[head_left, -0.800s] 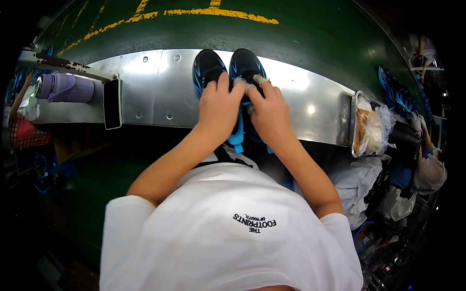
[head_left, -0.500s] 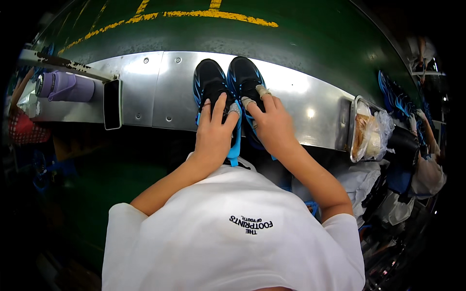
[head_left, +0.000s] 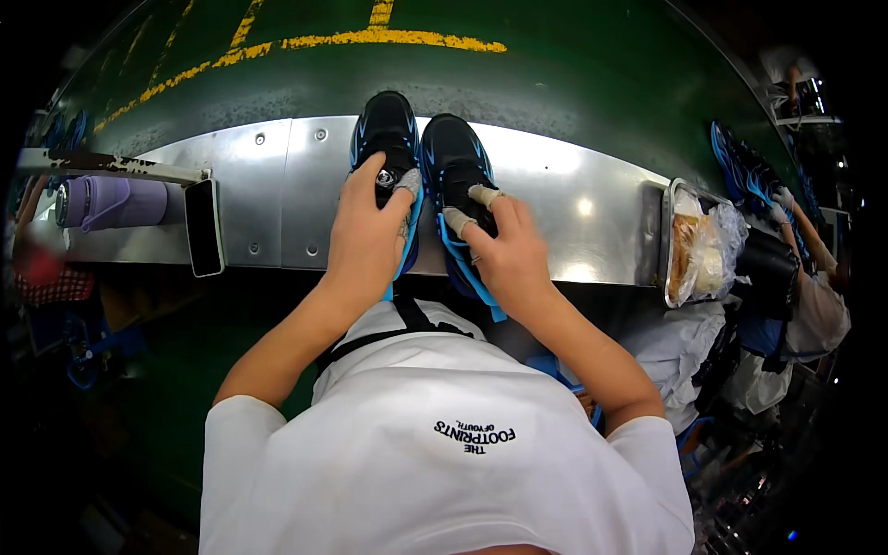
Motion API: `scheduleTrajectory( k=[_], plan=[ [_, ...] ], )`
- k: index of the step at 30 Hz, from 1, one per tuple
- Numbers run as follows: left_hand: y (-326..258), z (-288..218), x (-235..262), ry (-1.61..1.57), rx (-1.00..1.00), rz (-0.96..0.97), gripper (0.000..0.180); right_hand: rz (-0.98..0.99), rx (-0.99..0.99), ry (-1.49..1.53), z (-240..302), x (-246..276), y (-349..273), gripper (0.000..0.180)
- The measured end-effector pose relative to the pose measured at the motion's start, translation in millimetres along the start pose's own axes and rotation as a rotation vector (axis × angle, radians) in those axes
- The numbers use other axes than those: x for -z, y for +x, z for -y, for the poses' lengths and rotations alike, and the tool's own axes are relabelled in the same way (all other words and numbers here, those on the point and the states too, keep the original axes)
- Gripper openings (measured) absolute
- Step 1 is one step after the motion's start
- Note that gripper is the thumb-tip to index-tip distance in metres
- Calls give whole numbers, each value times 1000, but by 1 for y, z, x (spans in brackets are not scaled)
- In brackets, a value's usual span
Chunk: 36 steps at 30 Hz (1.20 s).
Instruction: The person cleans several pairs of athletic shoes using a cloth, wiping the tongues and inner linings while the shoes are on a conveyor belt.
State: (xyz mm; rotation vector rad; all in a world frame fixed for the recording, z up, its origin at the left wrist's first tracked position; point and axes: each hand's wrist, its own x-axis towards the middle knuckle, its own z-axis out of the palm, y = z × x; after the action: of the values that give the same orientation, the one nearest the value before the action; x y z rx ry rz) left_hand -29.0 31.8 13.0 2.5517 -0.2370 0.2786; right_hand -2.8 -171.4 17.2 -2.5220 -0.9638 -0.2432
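Observation:
Two black sneakers with bright blue trim stand side by side at the metal bench, toes pointing away from me. My left hand (head_left: 363,233) is closed round the left sneaker (head_left: 387,118), its fingers at the tongue and the collar. This sneaker sits farther forward, its toe over the bench's far edge. My right hand (head_left: 511,252) grips the right sneaker (head_left: 453,146) at its opening, thumb and fingers at the collar. Pale wraps cover some of my fingertips. A blue tab sticks out at the right sneaker's heel. The palms hide parts of both sneakers.
The steel bench (head_left: 546,203) curves across in front of me. On its left are a purple bottle (head_left: 125,202) and a phone (head_left: 204,228) leaning upright. A metal tray (head_left: 672,245) with plastic-wrapped items stands right. Another person's arm (head_left: 807,236) is near more sneakers (head_left: 740,166) far right.
The left sneaker has moved forward and left with my left hand. My hands are farther apart, and a gap shows between the sneakers' heels. The whole view has shifted slightly.

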Motion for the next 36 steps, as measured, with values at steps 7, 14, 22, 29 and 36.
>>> scheduleTrajectory(
  k=[7,14,22,29,36],
  plan=[
    [-8,2,-2,82,-138,54,32,134,113,-103,1,-5,3,30],
    [-21,-13,-6,-22,-22,73,40,122,-69,174,22,-15,-7,58],
    [-11,-12,1,-23,16,81,52,261,-131,208,12,13,-5,69],
    [18,12,14,-85,-67,56,30,41,-53,265,-3,25,6,17],
    [10,10,-2,-26,-89,-71,30,93,145,62,4,-3,-17,26]
  ],
)
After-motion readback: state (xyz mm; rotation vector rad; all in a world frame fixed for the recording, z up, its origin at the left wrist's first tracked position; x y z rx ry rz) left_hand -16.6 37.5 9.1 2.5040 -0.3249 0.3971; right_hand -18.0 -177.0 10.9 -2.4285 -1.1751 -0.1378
